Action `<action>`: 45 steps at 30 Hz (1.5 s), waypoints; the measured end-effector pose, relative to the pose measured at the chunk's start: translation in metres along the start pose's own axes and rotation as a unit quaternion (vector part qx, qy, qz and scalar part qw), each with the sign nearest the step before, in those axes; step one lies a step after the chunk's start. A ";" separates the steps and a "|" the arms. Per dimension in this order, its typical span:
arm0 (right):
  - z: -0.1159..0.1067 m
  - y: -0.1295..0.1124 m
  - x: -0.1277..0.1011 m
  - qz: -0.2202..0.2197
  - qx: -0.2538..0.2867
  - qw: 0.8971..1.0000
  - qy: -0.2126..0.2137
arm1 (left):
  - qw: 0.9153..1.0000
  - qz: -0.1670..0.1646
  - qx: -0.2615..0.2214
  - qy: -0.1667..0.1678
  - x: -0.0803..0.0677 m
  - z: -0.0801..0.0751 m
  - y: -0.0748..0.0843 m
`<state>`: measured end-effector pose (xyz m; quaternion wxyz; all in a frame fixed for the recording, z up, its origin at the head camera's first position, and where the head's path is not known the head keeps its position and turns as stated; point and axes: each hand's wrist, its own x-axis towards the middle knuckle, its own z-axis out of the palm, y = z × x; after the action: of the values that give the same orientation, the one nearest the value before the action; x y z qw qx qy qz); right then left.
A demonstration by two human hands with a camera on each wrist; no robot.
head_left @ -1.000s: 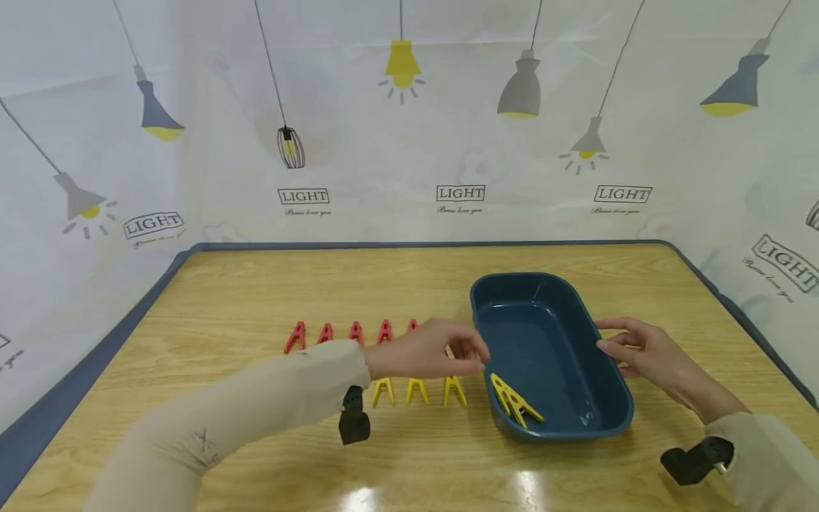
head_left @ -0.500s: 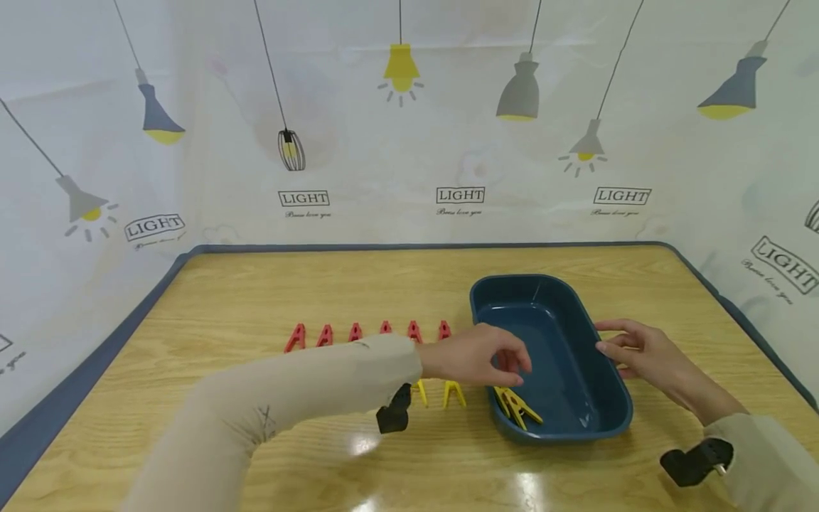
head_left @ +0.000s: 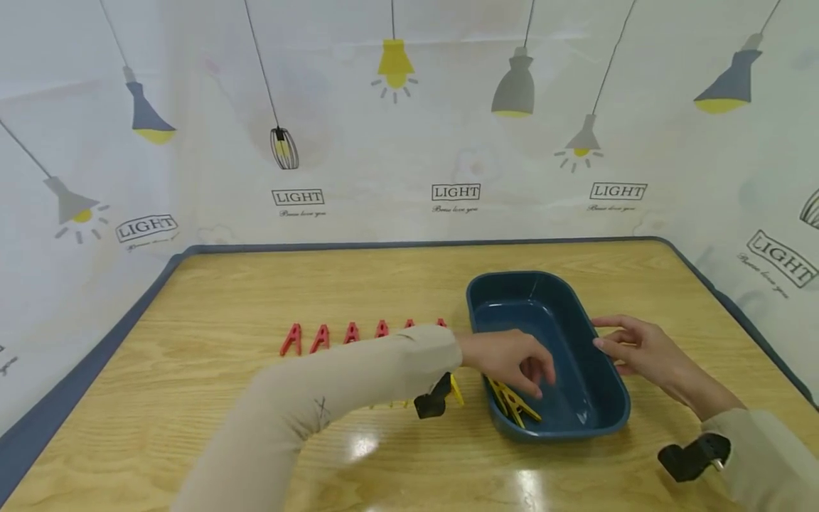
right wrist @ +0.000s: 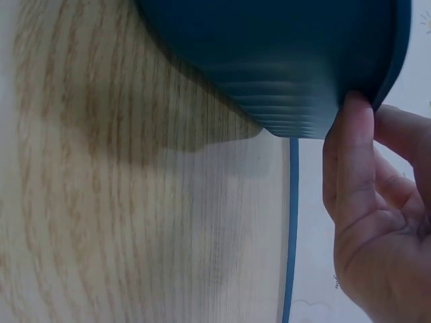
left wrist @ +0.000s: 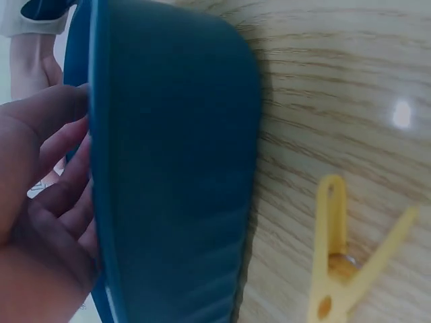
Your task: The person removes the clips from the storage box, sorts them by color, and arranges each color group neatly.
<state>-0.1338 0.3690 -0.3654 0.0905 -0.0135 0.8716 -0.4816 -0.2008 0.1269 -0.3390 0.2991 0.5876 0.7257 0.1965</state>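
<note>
A dark blue plastic basin (head_left: 579,313) stands on the right of the table. Two yellow clothespins (head_left: 514,407) lie in its near left corner. My left hand (head_left: 512,359) reaches over the left rim into the basin, fingers loosely bent, thumb apart, nothing visible between them. In the left wrist view the rim partly hides its fingertips. At the right rim, my right hand (head_left: 646,353) pinches the edge between thumb and fingers; the right wrist view shows a fingertip (right wrist: 357,114) tucked under the lip.
Several red clothespins (head_left: 352,332) stand in a row left of the basin. In front are yellow clothespins, partly hidden by the left sleeve (head_left: 384,370); one yellow clothespin (left wrist: 330,269) lies near the basin's outer wall. A printed cloth (head_left: 358,142) hangs behind the wooden table (head_left: 307,277).
My left hand has moved right, from beside the clothespin rows over the rim and into the basin. The right hand and the basin have stayed in place.
</note>
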 end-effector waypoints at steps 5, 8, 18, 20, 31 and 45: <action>-0.001 -0.001 0.000 -0.011 0.007 1.000 -0.002 | 0.999 -0.020 -0.003 -0.037 0.008 0.002 -0.001; -0.001 -0.001 -0.001 -0.011 0.008 1.000 -0.004 | 0.998 -0.032 -0.003 -0.058 0.011 0.003 -0.003; 0.000 0.001 -0.001 -0.009 0.014 1.000 -0.004 | 0.992 -0.055 -0.004 -0.112 0.022 0.006 -0.009; 0.000 0.000 -0.002 -0.011 0.014 1.000 -0.003 | 0.991 -0.058 -0.003 -0.121 0.023 0.006 -0.010; 0.001 -0.001 -0.002 -0.009 0.010 1.000 0.000 | 0.991 -0.037 -0.008 -0.130 0.025 0.012 -0.012; 0.001 -0.003 -0.002 -0.001 0.007 1.000 0.002 | 0.997 -0.024 0.021 -0.077 0.024 0.011 -0.009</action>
<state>-0.1319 0.3673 -0.3634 0.0883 -0.0127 0.8682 -0.4881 -0.2026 0.1475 -0.3579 0.3457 0.5894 0.7188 0.1280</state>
